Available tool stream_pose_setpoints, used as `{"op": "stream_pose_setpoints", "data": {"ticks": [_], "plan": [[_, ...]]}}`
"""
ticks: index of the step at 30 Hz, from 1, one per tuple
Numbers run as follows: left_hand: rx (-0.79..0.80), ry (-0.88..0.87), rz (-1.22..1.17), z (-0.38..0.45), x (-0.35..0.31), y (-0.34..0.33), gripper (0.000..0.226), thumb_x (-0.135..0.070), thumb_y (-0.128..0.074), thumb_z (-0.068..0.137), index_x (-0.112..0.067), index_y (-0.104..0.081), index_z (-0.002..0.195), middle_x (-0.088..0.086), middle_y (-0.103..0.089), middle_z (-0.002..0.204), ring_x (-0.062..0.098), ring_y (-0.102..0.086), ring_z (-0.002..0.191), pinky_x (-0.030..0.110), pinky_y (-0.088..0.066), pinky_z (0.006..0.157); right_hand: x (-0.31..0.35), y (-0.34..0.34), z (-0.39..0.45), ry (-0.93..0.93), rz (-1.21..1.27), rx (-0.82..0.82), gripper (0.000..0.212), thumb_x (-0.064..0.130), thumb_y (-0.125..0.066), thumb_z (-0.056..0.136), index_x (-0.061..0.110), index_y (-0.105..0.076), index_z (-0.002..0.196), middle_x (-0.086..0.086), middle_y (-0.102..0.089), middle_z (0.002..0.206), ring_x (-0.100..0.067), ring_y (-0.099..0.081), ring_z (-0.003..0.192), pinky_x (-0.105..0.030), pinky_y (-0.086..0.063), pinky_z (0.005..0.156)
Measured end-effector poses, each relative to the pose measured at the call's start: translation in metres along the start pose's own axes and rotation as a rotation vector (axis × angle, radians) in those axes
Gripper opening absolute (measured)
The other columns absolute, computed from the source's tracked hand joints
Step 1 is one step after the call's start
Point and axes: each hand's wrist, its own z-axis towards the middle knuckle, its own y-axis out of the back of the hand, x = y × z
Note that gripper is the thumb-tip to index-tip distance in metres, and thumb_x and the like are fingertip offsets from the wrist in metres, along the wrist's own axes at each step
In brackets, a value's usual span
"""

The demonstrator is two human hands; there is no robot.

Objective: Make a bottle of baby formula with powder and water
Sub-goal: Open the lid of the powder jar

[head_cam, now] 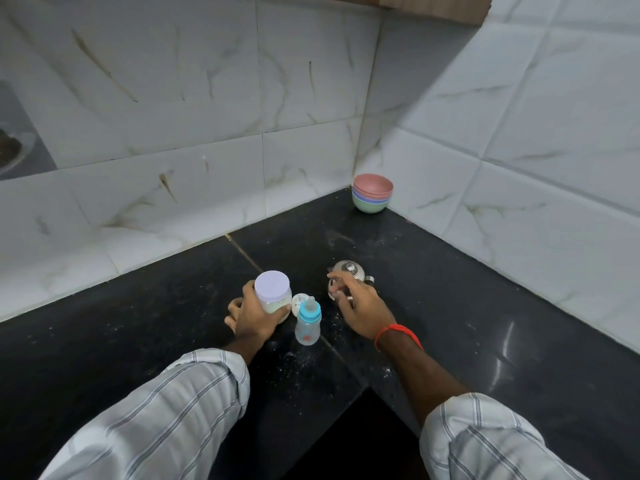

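While the small clear plastic baby bottle with a turquoise collar and pale teat point(307, 323) stands upright on the black speckled stone table point(450, 306), both of the person's hands work just beside it. To the bottle's left, the left hand point(254, 315) is wrapped around the side of a squat translucent jar with a flat lilac lid point(273, 292), fingers curled round its wall and thumb toward the bottle; the jar holds a pale powder low inside, and its lid is on. Between the jar and the bottle, touching or nearly touching both, lies a small round white cap-like piece point(298, 302), partly hidden by the teat. To the bottle's right and a little farther from the camera, the right hand point(360, 306) reaches over a small shiny steel kettle with a knobbed lid point(349, 271); its fingers are spread and bent at the kettle's near side, but whether they grip the handle or only touch it cannot be told. A red thread band point(398, 332) circles that wrist, and both forearms wear rolled pale grey striped sleeves point(166, 410). White specks are scattered on the table around and in front of the bottle. Well beyond the kettle, in the tiled corner, sits a stack of pastel bowls with a pink one on top point(372, 197).
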Motion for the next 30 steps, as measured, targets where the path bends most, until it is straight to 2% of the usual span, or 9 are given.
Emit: {"op": "stream_pose_setpoints", "data": {"ticks": [5, 9, 12, 14, 17, 22, 25, 28, 30], "plan": [[-0.073, -0.079, -0.096, -0.016, 0.013, 0.010, 0.098, -0.047, -0.092, 0.065, -0.023, -0.034, 0.141, 0.004, -0.046, 0.146, 0.029, -0.045, 0.137, 0.054, -0.032, 0.116, 0.014, -0.015, 0.003, 0.019, 0.073, -0.051, 0.038, 0.014, -0.050, 0.102, 0.028, -0.053, 0.137, 0.006, -0.068, 0.111, -0.013, -0.064, 0.107, -0.044, -0.056, 0.097], [-0.151, -0.103, -0.186, -0.045, 0.022, 0.024, 0.096, -0.040, -0.094, 0.067, -0.024, -0.033, 0.140, 0.000, -0.037, 0.143, 0.026, -0.052, 0.127, 0.047, -0.049, 0.101, 0.046, -0.030, 0.013, 0.076, 0.129, -0.125, 0.033, 0.021, -0.055, 0.102, 0.022, -0.056, 0.135, 0.012, -0.063, 0.096, -0.003, -0.058, 0.084, -0.039, -0.055, 0.084], [-0.169, -0.153, -0.226, -0.066, 0.028, 0.034, 0.098, -0.041, -0.095, 0.065, -0.023, -0.034, 0.139, -0.003, -0.039, 0.138, 0.017, -0.052, 0.121, 0.044, -0.053, 0.099, 0.080, -0.046, 0.015, 0.112, 0.054, -0.067, 0.041, 0.045, -0.054, 0.097, 0.030, -0.056, 0.135, 0.013, -0.063, 0.101, -0.001, -0.060, 0.091, -0.035, -0.054, 0.083], [-0.152, -0.186, -0.250, -0.082, 0.028, 0.040, 0.100, -0.049, -0.093, 0.061, -0.023, -0.036, 0.140, -0.003, -0.047, 0.136, 0.016, -0.056, 0.120, 0.042, -0.055, 0.096, 0.098, -0.062, 0.010, 0.115, -0.096, 0.010, 0.056, 0.066, -0.047, 0.089, 0.036, -0.057, 0.135, 0.011, -0.063, 0.115, -0.011, -0.065, 0.104, -0.038, -0.056, 0.087], [-0.100, -0.219, -0.228, -0.102, 0.026, 0.050, 0.095, -0.057, -0.087, 0.061, -0.033, -0.036, 0.137, -0.008, -0.055, 0.133, 0.017, -0.059, 0.119, 0.043, -0.057, 0.094, 0.107, -0.083, 0.001, 0.111, -0.274, 0.068, 0.075, 0.081, -0.036, 0.079, 0.032, -0.059, 0.131, 0.002, -0.058, 0.123, -0.023, -0.068, 0.101, -0.040, -0.056, 0.084], [-0.055, -0.253, -0.132, -0.127, 0.023, 0.055, 0.093, -0.052, -0.092, 0.064, -0.042, -0.034, 0.137, -0.019, -0.051, 0.134, 0.010, -0.054, 0.124, 0.040, -0.055, 0.098, 0.101, -0.077, 0.001, 0.057, -0.241, 0.127, 0.071, 0.087, -0.034, 0.078, 0.030, -0.047, 0.119, 0.003, -0.056, 0.115, -0.023, -0.064, 0.097, -0.039, -0.055, 0.079], [-0.057, -0.215, -0.150, -0.135, 0.014, 0.051, 0.098, -0.057, -0.093, 0.057, -0.050, -0.033, 0.134, -0.020, -0.052, 0.137, 0.012, -0.055, 0.127, 0.044, -0.054, 0.102, 0.103, -0.071, 0.001, 0.085, -0.206, 0.145, 0.054, 0.072, -0.045, 0.088, 0.030, -0.045, 0.122, 0.000, -0.062, 0.114, -0.026, -0.065, 0.099, -0.044, -0.055, 0.084], [-0.032, -0.213, -0.115, -0.139, 0.009, 0.046, 0.124, -0.061, -0.095, 0.050, -0.042, -0.024, 0.150, -0.015, -0.045, 0.152, 0.012, -0.048, 0.138, 0.043, -0.048, 0.111, 0.098, -0.068, -0.001, 0.123, -0.212, 0.116, 0.056, 0.067, -0.040, 0.088, 0.031, -0.054, 0.128, -0.001, -0.064, 0.116, -0.026, -0.067, 0.099, -0.042, -0.055, 0.085], [-0.043, -0.212, -0.097, -0.142, 0.004, 0.045, 0.110, -0.059, -0.095, 0.053, -0.039, -0.035, 0.143, -0.019, -0.054, 0.140, 0.009, -0.055, 0.131, 0.037, -0.051, 0.106, 0.095, -0.067, -0.005, 0.128, -0.210, 0.044, 0.065, 0.071, -0.029, 0.082, 0.027, -0.066, 0.114, 0.000, -0.064, 0.108, -0.026, -0.066, 0.092, -0.037, -0.052, 0.079]]}}
